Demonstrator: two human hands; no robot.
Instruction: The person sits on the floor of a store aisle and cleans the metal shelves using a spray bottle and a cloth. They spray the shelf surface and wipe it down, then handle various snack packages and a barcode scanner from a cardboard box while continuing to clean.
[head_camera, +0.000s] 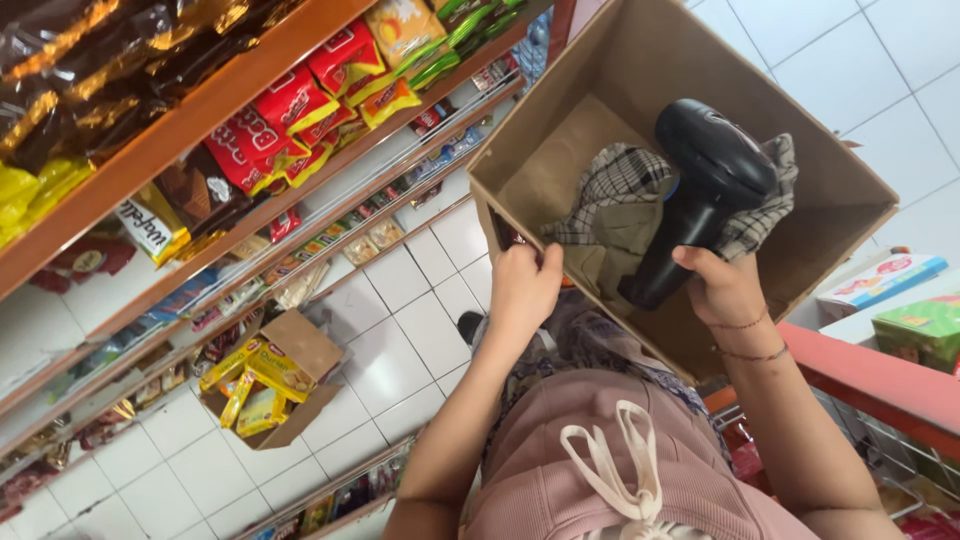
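Note:
My left hand (522, 285) grips the near rim of a large open cardboard box (840, 190), held up in front of me. My right hand (722, 285) is closed around the handle of a black handheld barcode scanner (700, 190), whose head points into the box. Inside the box lies a checked black-and-white cloth (610, 185) and some tan fabric. A thin thread bracelet circles my right wrist. My pink top with white drawstrings fills the bottom of the view.
A shop shelf unit (190, 120) with red, yellow and brown snack packets runs along the left. A smaller open carton (305, 345) of yellow packets sits on the white tiled floor. A red shelf edge (880, 385) with colourful boxes stands at right.

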